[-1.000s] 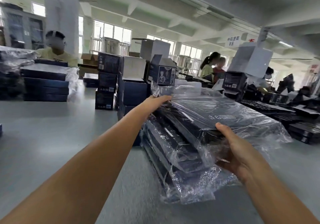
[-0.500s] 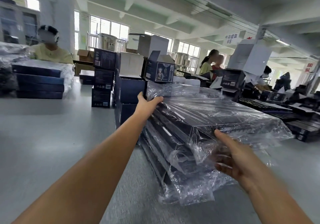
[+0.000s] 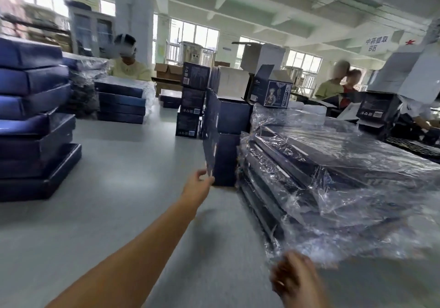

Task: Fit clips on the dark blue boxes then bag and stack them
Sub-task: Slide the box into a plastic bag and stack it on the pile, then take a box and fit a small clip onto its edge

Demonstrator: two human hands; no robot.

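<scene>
A stack of dark blue boxes in clear plastic bags (image 3: 333,172) lies on the grey table (image 3: 123,188) at the right. Left of it a thin dark blue box (image 3: 211,131) stands on edge against other upright dark boxes. My left hand (image 3: 198,185) pinches its lower near corner. My right hand (image 3: 294,281) is blurred at the bottom of the view, just off the near edge of the bags' loose plastic, with nothing in it. A pile of unbagged dark blue boxes (image 3: 31,117) stands at the far left.
Small dark cartons (image 3: 191,100) and open white cartons (image 3: 234,84) stand behind the upright box. Another bagged stack (image 3: 122,100) lies further back, in front of a seated person (image 3: 129,62). More people (image 3: 338,81) work at the right.
Both hands have left the top bagged box, which now rests on the stack. My left hand moved down and left to the upright box. My right hand drew back toward me. The view swung left.
</scene>
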